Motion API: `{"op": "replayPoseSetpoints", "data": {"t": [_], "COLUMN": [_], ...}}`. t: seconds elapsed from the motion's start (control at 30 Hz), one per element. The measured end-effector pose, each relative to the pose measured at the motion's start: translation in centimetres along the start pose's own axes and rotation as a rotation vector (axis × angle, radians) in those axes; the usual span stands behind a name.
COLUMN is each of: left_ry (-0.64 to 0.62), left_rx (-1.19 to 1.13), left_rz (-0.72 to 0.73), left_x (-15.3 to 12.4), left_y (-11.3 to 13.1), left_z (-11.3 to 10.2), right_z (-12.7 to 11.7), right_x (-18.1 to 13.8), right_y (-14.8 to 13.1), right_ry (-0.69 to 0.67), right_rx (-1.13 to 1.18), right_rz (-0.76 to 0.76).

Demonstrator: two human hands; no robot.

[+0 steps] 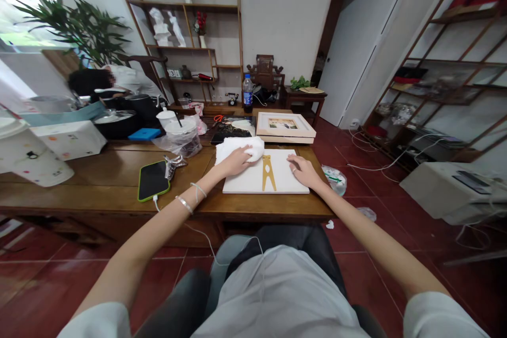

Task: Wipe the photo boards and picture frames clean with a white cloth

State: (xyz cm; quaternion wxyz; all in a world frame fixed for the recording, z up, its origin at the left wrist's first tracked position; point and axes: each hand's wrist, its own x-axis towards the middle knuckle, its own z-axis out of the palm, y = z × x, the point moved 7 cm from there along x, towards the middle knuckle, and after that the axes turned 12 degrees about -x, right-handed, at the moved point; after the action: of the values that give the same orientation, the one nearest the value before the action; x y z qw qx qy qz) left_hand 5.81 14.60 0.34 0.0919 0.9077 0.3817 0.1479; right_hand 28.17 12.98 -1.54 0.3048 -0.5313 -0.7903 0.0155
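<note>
Left hand (237, 162) lies over a bunched white cloth (227, 147), palm down, fingers bent onto it; can't tell if it grips or just presses. Right hand (303, 170) half open, fingers loosely curved, nothing held, fingertips at the 2–3 o'clock edge of the white board (245, 184).

Gold A-shaped piece (265, 175) lies flat near the middle of that board, between the hands. Long axis runs roughly 12 to 6: narrow end at 12, two legs spreading toward 6 and the wearer. Cloth covers the board's 10–11 o'clock corner; its edge sits right beside the narrow end, contact unclear.

Clock centred on the board: picture frame (285, 125) at 1, lying flat; dark picture (226, 131) at 11; bottle (247, 94) upright near 12, farther back; cup with straw (178, 125) at 10; phone (152, 180) at 9, cable plugged into its near end. All on the wooden table (106, 174).
</note>
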Motion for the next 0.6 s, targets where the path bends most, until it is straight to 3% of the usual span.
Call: {"op": "replayPoseSetpoints", "data": {"t": [0.1, 0.23, 0.4, 0.6], "left_ry": [-0.01, -0.03, -0.097, -0.19], "left_rx": [0.057, 0.13, 0.133, 0.096], "left_rz": [-0.009, -0.009, 0.024, 0.106], "left_x": [0.5, -0.9, -5.5, -10.5], "left_y": [0.1, 1.9, 5.7, 10.0], "left_z": [0.2, 0.5, 1.0, -0.5], "right_z": [0.1, 0.2, 0.2, 0.1], "right_x": [0.0, 0.0, 0.0, 0.0], "right_y": [0.0, 0.0, 0.0, -0.1], "right_ry": [-0.006, -0.011, -0.007, -0.012], "right_rx": [-0.022, -0.051, -0.039, -0.043], "right_rz": [-0.008, -0.016, -0.009, -0.002]}}
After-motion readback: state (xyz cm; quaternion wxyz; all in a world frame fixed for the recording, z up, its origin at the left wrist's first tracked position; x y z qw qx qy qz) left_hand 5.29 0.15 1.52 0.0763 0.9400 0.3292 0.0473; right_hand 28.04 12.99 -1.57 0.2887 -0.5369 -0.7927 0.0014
